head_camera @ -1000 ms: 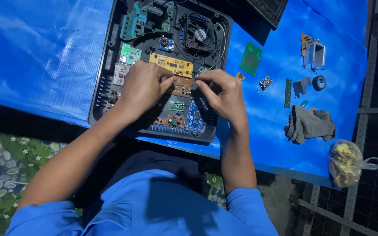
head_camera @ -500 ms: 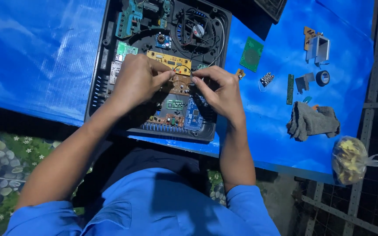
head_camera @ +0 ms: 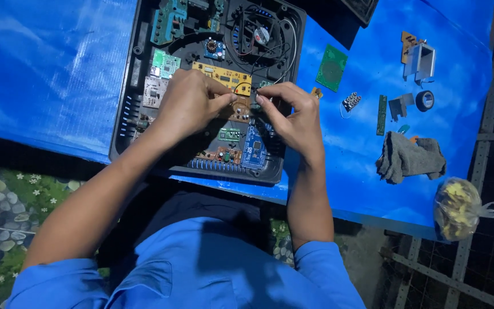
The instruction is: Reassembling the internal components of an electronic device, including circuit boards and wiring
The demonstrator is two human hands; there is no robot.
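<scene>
At the centre of the frame, a small brown circuit board is pinched between the fingertips of the left hand and the right hand, inside an open black plastic casing filled with boards. The casing is laid on a blue plastic sheet. To the right on the sheet, a loose green circuit board, a crumpled grey glove and a tied clear bag of yellow bits are seen.

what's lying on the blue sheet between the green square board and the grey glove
In the head view, a small studded grey part lies between the green square board and the grey glove.
</scene>
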